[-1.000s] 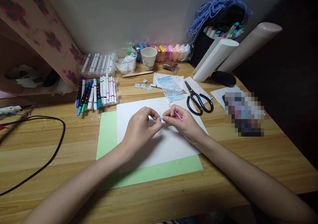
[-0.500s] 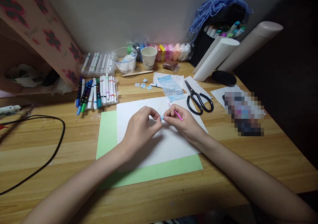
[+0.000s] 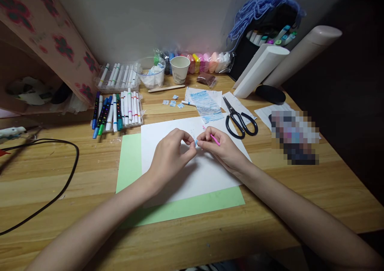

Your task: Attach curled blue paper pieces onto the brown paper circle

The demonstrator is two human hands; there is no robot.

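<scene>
Above a white sheet of paper (image 3: 186, 191), my left hand (image 3: 172, 155) and my right hand (image 3: 219, 145) meet fingertip to fingertip. Between them is a small blue piece of paper (image 3: 196, 142), pinched by both and mostly hidden. A thin pink stick (image 3: 215, 139) is tucked in the fingers of my right hand, pointing back over the palm. Beneath the white sheet lies a light green sheet (image 3: 180, 213). Several small blue-striped paper squares (image 3: 173, 103) lie beyond the sheets, near a larger blue-coloured paper (image 3: 207, 106) and a blue-banded marker (image 3: 188, 103).
Black-handled scissors (image 3: 240, 121) lie right of my hands. Markers (image 3: 129, 107) fill a case at left. A paper cup (image 3: 180, 70), a clear bowl (image 3: 150, 79) and a wooden stick (image 3: 166, 88) are at the back. A black cable (image 3: 73, 171) curves at left; a pixelated object (image 3: 294, 137) lies right.
The fingertips and the blue paper piece have shifted very slightly to the right. Everything else on the table stays put.
</scene>
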